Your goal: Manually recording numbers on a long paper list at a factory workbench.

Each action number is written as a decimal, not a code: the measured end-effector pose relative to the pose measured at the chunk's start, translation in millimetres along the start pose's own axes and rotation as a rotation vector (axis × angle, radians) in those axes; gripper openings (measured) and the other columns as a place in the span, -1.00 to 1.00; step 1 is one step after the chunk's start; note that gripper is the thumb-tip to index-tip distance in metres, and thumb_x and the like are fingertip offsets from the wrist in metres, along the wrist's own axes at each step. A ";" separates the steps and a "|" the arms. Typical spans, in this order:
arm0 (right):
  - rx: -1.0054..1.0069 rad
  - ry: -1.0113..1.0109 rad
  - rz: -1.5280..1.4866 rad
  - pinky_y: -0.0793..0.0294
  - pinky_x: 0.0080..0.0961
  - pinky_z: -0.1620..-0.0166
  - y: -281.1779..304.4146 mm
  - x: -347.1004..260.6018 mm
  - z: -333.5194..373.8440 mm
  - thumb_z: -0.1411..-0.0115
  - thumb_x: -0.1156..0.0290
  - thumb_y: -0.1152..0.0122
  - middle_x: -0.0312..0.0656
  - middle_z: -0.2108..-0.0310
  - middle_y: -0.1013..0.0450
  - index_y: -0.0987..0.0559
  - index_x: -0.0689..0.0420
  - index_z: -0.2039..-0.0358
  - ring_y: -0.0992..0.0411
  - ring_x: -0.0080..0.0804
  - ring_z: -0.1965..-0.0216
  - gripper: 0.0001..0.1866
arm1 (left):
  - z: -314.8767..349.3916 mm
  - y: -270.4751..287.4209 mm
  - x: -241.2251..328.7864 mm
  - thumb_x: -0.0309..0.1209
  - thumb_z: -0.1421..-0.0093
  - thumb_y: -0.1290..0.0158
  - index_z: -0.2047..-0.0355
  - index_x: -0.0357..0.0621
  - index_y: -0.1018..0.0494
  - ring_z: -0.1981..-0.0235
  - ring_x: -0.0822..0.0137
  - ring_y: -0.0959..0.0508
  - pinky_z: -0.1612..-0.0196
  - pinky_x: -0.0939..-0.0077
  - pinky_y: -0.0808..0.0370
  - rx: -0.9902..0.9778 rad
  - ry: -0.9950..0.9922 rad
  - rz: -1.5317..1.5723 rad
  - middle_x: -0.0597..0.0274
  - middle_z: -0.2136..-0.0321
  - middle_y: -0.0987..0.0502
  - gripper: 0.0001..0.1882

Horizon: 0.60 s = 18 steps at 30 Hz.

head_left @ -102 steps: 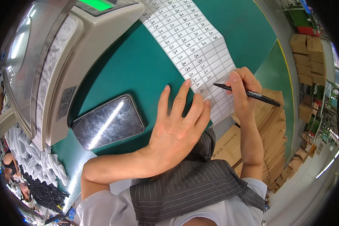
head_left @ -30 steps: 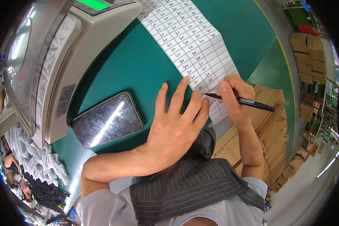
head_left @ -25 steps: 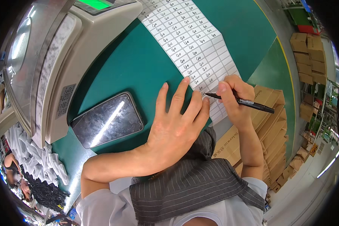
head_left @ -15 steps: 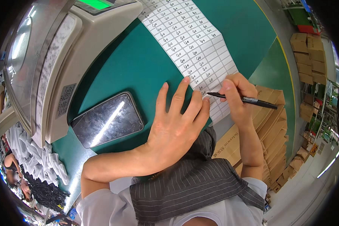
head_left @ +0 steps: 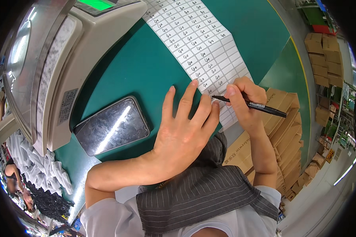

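A long white sheet of labels (head_left: 225, 59) in several columns lies across the green tabletop, many of its cells marked by hand in black. My right hand (head_left: 247, 98) is closed around a black marker pen (head_left: 271, 110), its tip touching or just over a cell near the sheet's left edge. My left hand (head_left: 186, 134) rests palm down with fingers spread, the fingertips pressing the sheet's left edge beside the pen tip. Left of that hand lies a dark smartphone (head_left: 112, 126), its smudged screen reflecting a light.
A pale weighing scale (head_left: 83, 51) with a green-lit display stands at the left. Flat brown cartons (head_left: 284, 134) are stacked beside my right forearm. White bundled material (head_left: 37, 162) and a black pile (head_left: 47, 197) lie at lower left. Stacked boxes (head_left: 324, 59) stand along the far right.
My right hand and the pen have shifted slightly left, and a new black stroke shows in the cell under the tip. My left hand stays nearly in place.
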State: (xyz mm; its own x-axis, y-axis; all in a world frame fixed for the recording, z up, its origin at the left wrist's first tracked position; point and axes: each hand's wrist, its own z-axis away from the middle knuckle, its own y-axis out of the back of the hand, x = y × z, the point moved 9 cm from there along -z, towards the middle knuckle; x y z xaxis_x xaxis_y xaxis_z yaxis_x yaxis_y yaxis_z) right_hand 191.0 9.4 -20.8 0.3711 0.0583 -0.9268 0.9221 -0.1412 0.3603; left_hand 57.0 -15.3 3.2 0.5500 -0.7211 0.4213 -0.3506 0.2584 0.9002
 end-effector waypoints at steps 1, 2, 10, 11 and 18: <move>0.000 0.000 0.000 -0.06 -0.64 0.63 0.2 0.1 -0.1 -0.17 0.52 -0.21 -0.38 0.75 -0.24 -0.41 0.21 0.62 -0.10 -0.72 0.70 -0.74 | -0.1 0.3 0.0 -0.41 -0.03 -0.07 0.05 -0.19 -0.47 -0.16 -0.13 -0.30 -0.13 -0.25 -0.23 0.001 0.000 -0.004 0.02 0.06 -0.38 -0.58; -0.006 0.008 0.009 -0.06 -0.64 0.63 0.1 -0.1 -0.1 -0.17 0.52 -0.21 -0.37 0.75 -0.24 -0.41 0.22 0.62 -0.10 -0.72 0.70 -0.75 | -0.2 0.4 0.1 -0.41 -0.03 -0.07 0.05 -0.19 -0.47 -0.16 -0.13 -0.30 -0.13 -0.25 -0.23 0.001 0.001 -0.005 0.02 0.06 -0.38 -0.58; -0.012 -0.063 -0.043 -0.13 -0.67 0.61 4.4 2.5 0.1 -0.20 0.51 -0.17 -0.37 0.70 -0.34 -0.42 0.23 0.61 -0.19 -0.74 0.67 -0.75 | 0.4 -3.3 -1.9 -0.31 0.10 -0.30 -0.01 -0.08 -0.47 -0.22 -0.07 -0.24 -0.16 -0.23 -0.18 -0.040 0.030 -0.002 0.08 0.00 -0.36 -0.41; 0.045 -0.108 -0.151 -0.17 -0.69 0.60 9.5 5.3 -0.6 -0.22 0.50 -0.15 -0.37 0.68 -0.37 -0.43 0.24 0.59 -0.23 -0.74 0.66 -0.76 | 0.8 -3.2 -1.9 -0.31 0.10 -0.30 -0.01 -0.08 -0.47 -0.22 -0.07 -0.24 -0.16 -0.23 -0.18 -0.040 0.031 -0.003 0.08 0.00 -0.36 -0.41; 0.119 -0.098 -0.072 -0.25 -0.72 0.57 27.2 10.7 -4.8 -0.24 0.48 -0.11 -0.33 0.64 -0.43 -0.46 0.24 0.56 -0.32 -0.73 0.64 -0.78 | 1.5 -3.5 -1.3 -0.31 0.09 -0.29 -0.02 -0.08 -0.46 -0.22 -0.08 -0.24 -0.16 -0.23 -0.17 -0.045 0.024 -0.016 0.07 -0.01 -0.35 -0.40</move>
State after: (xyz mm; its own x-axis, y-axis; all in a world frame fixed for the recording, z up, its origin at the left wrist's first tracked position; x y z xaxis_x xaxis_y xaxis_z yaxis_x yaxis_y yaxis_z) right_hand 220.6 10.9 -20.4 0.2871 -0.0233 -0.9576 0.9241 -0.2565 0.2832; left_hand 56.3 -16.3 -0.7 0.5739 -0.7096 0.4087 -0.3073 0.2759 0.9107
